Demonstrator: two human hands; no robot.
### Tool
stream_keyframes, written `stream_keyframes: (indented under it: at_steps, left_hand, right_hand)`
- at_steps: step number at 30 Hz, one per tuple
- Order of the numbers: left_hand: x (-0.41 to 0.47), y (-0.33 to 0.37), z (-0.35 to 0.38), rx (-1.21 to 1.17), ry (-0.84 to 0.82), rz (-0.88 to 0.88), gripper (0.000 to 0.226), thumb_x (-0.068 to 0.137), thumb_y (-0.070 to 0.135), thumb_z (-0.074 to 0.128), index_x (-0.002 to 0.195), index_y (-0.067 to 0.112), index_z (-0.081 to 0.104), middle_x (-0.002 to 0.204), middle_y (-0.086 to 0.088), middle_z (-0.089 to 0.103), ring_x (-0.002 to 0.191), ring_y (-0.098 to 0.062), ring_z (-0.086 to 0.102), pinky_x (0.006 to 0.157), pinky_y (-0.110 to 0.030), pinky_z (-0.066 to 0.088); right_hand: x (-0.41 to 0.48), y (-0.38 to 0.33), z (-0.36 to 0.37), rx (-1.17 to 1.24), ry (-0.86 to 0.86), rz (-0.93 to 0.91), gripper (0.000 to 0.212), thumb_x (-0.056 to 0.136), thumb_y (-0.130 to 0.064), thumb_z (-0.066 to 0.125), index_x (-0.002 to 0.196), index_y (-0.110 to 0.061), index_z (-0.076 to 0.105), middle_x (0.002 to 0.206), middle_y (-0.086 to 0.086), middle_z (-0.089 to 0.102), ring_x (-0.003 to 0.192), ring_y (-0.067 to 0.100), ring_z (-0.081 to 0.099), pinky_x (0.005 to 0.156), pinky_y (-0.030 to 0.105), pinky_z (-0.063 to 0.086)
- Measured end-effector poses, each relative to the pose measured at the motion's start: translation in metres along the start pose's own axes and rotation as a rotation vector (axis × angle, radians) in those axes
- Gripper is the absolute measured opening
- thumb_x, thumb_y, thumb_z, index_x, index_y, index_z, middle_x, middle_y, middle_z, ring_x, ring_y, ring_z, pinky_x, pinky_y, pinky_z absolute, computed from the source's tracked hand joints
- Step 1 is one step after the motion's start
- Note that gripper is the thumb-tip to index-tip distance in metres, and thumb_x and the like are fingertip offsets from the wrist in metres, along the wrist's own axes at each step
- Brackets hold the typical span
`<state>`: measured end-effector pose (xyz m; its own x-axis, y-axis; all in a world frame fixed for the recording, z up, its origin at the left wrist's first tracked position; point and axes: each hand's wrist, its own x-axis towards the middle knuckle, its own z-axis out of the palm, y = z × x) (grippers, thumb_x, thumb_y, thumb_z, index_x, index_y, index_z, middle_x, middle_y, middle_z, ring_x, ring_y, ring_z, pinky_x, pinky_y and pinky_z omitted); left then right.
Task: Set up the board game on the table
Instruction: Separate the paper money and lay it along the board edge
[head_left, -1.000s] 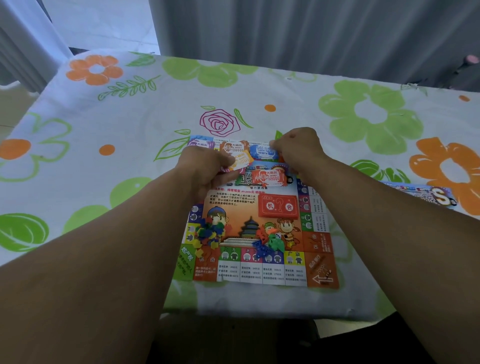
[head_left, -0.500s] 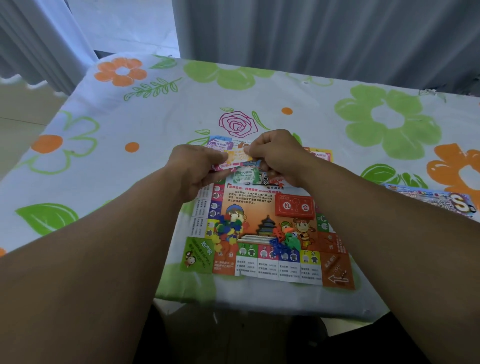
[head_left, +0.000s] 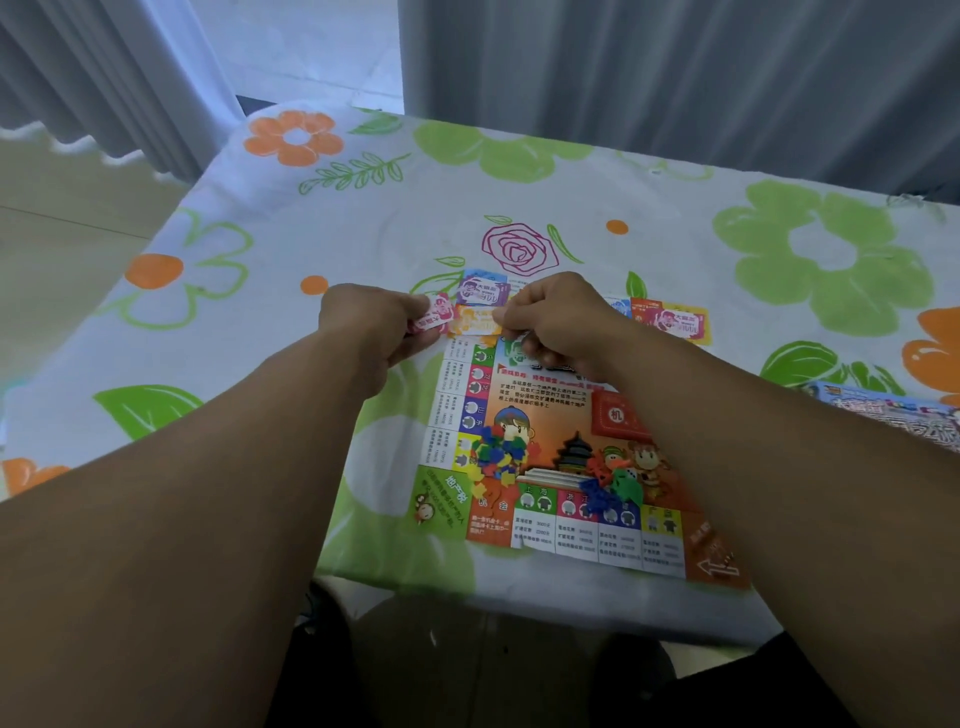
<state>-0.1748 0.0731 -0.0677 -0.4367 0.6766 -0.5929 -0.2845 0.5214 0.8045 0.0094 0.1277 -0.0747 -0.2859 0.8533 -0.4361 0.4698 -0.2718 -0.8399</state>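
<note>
The board (head_left: 566, 525) is already unfolded and lies flat in the lower centre of the frame, near the front edge of the counter (head_left: 249, 322), so the first step looks done. The work now seems to be sorting the paper money along the board's far edge. A purple note (head_left: 480, 291) lies just above the hands, and a few red and yellow notes (head_left: 675, 322) are spread out right of centre. The left hand (head_left: 371, 332) is clenched on a pink note (head_left: 434, 319). The right hand (head_left: 556, 322) has its fingers curled, pinching the end of an orange note (head_left: 475, 321); whether it grasps another slip beneath, I cannot tell. Much appears left to do. The tokens (head_left: 496, 460) sit in two mixed heaps on the board's middle, not yet shared out or placed on a start square. A red stack of cards (head_left: 618, 415) lies on the board, partly hidden by the right forearm. The box (head_left: 893, 415) lies at the right edge of the frame.
</note>
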Motion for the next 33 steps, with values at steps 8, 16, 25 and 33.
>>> stream_keyframes:
  at_steps: [8,16,25,33]
  left_hand:
    - [-0.005,0.003,0.004,0.044,-0.094,-0.091,0.009,0.092,-0.003,0.065,0.101,-0.006,0.064,0.101,-0.021,0.068,0.081,-0.030,0.074,0.058,-0.024,0.059]
    - [-0.014,0.003,0.020,0.040,-0.197,-0.073,0.021,0.088,0.006,0.073,0.105,-0.006,0.067,0.096,-0.024,0.073,0.073,-0.035,0.076,0.059,-0.026,0.060]
    - [-0.018,0.001,0.044,0.068,-0.237,-0.103,0.023,0.089,0.006,0.072,0.108,-0.002,0.064,0.102,-0.023,0.072,0.079,-0.037,0.075,0.067,-0.031,0.062]
    - [-0.023,-0.004,0.074,0.040,-0.253,-0.077,0.014,0.091,-0.005,0.064,0.104,-0.003,0.067,0.112,-0.021,0.067,0.085,-0.035,0.075,0.065,-0.030,0.063]
  right_hand:
    - [0.005,0.003,-0.001,-0.161,0.110,-0.042,0.022,0.087,-0.016,0.077,0.081,0.003,0.067,0.070,0.012,0.063,0.052,0.016,0.054,0.056,0.030,0.048]
    - [-0.006,-0.006,-0.005,-0.006,0.037,-0.148,0.037,0.092,-0.031,0.072,0.096,0.005,0.067,0.081,0.009,0.068,0.046,0.012,0.045,0.040,0.023,0.035]
    - [-0.009,0.004,-0.032,0.049,0.166,-0.078,0.016,0.094,-0.017,0.069,0.087,-0.003,0.066,0.066,0.006,0.062,0.043,0.010,0.047,0.039,0.021,0.038]
    - [-0.011,0.026,-0.077,0.120,0.352,0.004,0.017,0.094,-0.018,0.069,0.082,-0.005,0.065,0.073,0.007,0.065,0.047,0.013,0.047,0.043,0.023,0.037]
